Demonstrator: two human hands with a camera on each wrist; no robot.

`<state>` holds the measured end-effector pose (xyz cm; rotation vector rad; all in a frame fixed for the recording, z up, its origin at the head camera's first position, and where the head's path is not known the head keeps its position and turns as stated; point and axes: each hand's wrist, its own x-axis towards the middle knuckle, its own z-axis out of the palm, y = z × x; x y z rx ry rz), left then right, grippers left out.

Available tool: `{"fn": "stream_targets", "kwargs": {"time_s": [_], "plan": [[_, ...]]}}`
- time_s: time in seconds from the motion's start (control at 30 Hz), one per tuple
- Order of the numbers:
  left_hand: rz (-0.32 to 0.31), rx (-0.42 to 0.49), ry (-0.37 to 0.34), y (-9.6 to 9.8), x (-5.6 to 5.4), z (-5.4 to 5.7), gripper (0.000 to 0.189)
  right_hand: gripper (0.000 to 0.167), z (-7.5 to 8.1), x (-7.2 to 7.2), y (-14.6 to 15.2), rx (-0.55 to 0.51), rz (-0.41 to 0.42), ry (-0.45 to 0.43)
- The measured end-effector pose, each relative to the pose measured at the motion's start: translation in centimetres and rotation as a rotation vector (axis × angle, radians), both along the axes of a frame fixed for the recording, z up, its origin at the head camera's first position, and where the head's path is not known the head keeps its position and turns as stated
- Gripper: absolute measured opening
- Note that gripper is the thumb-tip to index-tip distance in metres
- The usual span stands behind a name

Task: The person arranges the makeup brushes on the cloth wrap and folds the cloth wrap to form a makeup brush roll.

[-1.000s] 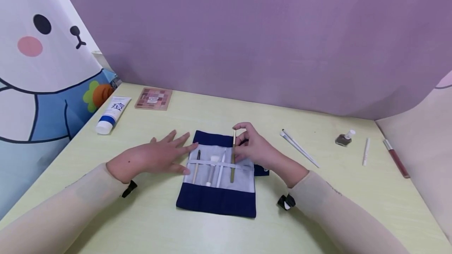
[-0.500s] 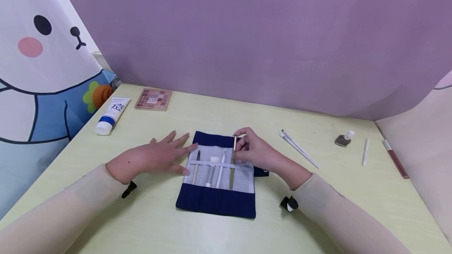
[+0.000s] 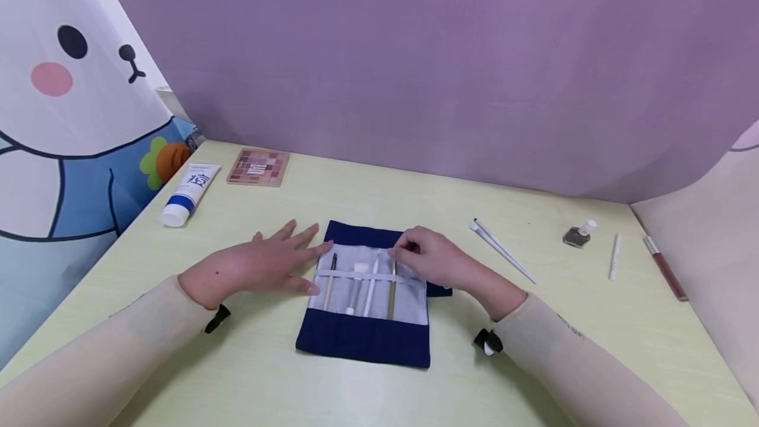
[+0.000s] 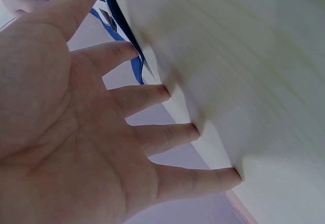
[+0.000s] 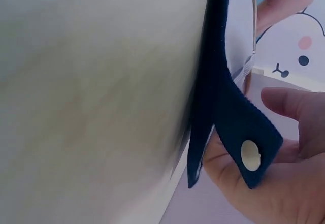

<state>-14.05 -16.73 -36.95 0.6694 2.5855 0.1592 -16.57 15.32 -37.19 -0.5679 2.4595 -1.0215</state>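
Note:
A navy brush roll [image 3: 363, 341] lies unfolded on the table, its pale lining [image 3: 350, 298] crossed by an elastic strap [image 3: 323, 273]. Under the strap are a dark-tipped brush [image 3: 329, 285], a white-bristled makeup brush [image 3: 358, 275], a slim white stick [image 3: 370, 288] and an olive-handled makeup brush [image 3: 392, 298]. My right hand [image 3: 433, 257] pinches the upper end of the olive-handled brush, hiding its tip. My left hand [image 3: 261, 262] is spread flat, fingertips and thumb at the roll's left edge. In the right wrist view, a snap tab [image 5: 249, 137] overlaps the right hand.
Two slim brushes [image 3: 504, 252] lie right of the roll. Farther right are a nail polish bottle [image 3: 578, 234], a white pen-like stick [image 3: 615, 257] and a lip gloss tube [image 3: 665, 269]. At the back left sit a white squeeze tube [image 3: 191, 193] and an eyeshadow palette [image 3: 258, 167].
My right hand has come down toward me, sliding the olive-handled brush lower through the strap; its upper end is now covered by the fingers. The left hand has stayed in place.

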Motion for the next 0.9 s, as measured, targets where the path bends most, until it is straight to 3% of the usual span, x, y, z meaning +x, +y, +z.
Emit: {"fn": "stream_targets", "kwargs": {"time_s": [0.13, 0.43, 0.63, 0.9], "plan": [[0.003, -0.001, -0.001, 0.0, 0.0, -0.1, 0.086, 0.024, 0.1, 0.0, 0.0, 0.065, 0.014, 0.06], [0.009, 0.004, -0.006, 0.0, 0.1, 0.1, 0.086, 0.026, 0.4, -0.7, 0.8, 0.079, -0.002, 0.068], [0.012, 0.012, -0.014, -0.1, 0.2, 0.2, 0.086, 0.044, 1.8, -1.7, 2.5, 0.022, -0.107, 0.055], [0.006, 0.01, -0.007, -0.1, 0.1, 0.0, 0.086, 0.053, 3.6, -3.3, 6.9, -0.156, -0.285, 0.066]]}}
